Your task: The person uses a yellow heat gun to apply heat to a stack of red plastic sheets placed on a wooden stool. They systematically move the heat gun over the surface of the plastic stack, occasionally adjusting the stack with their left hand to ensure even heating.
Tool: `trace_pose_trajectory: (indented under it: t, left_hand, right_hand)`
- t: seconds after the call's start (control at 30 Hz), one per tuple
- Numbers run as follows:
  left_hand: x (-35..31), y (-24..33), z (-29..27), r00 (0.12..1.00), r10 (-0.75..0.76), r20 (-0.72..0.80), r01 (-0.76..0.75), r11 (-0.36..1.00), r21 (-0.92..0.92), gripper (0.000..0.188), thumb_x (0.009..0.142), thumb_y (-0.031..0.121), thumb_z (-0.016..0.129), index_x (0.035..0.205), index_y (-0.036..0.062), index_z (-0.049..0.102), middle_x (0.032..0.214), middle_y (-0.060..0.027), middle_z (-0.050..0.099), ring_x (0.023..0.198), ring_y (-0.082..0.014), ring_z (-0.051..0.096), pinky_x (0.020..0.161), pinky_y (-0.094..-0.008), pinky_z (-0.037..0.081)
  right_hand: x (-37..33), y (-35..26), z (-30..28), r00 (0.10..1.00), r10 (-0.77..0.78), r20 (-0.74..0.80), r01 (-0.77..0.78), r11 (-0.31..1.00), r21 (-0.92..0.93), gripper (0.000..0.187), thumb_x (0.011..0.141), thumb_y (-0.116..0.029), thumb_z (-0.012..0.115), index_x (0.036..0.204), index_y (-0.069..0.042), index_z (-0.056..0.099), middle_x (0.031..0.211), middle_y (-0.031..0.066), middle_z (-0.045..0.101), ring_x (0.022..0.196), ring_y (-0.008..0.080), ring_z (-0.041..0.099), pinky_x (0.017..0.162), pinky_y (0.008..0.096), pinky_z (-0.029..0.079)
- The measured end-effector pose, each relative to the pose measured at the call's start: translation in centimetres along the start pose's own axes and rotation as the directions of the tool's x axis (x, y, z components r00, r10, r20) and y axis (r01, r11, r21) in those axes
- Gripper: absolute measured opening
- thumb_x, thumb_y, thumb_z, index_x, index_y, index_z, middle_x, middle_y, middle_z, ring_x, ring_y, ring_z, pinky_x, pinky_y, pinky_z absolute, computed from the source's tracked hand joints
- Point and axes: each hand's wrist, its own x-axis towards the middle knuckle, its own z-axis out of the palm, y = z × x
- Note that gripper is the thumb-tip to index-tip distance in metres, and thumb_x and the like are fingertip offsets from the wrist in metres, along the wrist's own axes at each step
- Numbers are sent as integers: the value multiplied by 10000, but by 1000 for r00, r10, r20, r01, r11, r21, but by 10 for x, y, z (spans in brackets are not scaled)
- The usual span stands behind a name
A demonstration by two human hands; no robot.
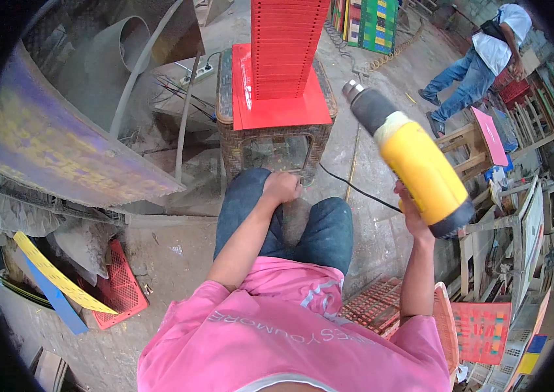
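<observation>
In my right hand [414, 212] is a yellow and black heat gun [422, 163], raised with its metal nozzle toward the red piece. A black cord [362, 191] runs off from near that hand. My left hand [281, 188] rests on my left knee, fingers curled in, with nothing visible in them. In front of me a tall red panel [287, 52] with rows of small holes along its sides stands upright on a flat red sheet [316, 111]. Both are on a brown woven-pattern stool [226, 134]. The panel's top is cut off by the frame's upper edge.
A large curved panel [74, 137] painted purple and yellow is at left. Below it lie a red crate [123, 287] and a yellow strip [61, 271]. At back left is a power strip [204, 72]. Another person [479, 65] stands far right, near wooden frames [466, 147].
</observation>
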Motion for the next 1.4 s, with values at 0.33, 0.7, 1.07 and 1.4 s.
trace_pose_trajectory:
  t: [0.33, 0.7, 1.07, 1.4]
  left_hand:
    - [0, -3, 0, 1000, 3, -3, -3, 1000, 10, 283, 800, 326, 561, 812, 77, 695, 845, -179, 676, 831, -352, 650, 759, -467, 502]
    - [-2, -3, -6, 1000, 11, 10, -12, 999, 46, 319, 817, 328, 546, 824, 39, 679, 863, -186, 675, 848, -355, 650, 780, -466, 498]
    - [-1, -10, -11, 999, -23, 46, 21, 998, 60, 299, 839, 352, 556, 841, 92, 704, 836, -157, 684, 837, -347, 651, 787, -466, 495]
    - [-1, -19, -7, 990, -70, 126, 52, 989, 137, 286, 834, 332, 553, 871, 92, 704, 840, -148, 689, 835, -333, 656, 772, -451, 507]
  right_hand:
    - [-6, 19, -13, 995, 50, 87, -53, 998, 42, 186, 873, -25, 631, 1059, -14, 616, 932, 60, 652, 828, 166, 623, 722, 284, 508]
    - [20, -1, -26, 976, 204, 76, -216, 951, 219, 188, 831, -75, 688, 1007, -32, 635, 903, 61, 665, 827, 187, 633, 729, 307, 500]
    - [24, 27, -57, 971, -42, 234, 69, 992, -107, 388, 784, -64, 747, 1146, -45, 609, 1055, 71, 668, 965, 206, 626, 861, 317, 490]
    - [67, 3, -33, 987, 152, 57, -159, 843, 514, 219, 872, -21, 602, 1090, -1, 592, 949, 101, 653, 711, 128, 572, 629, 258, 466]
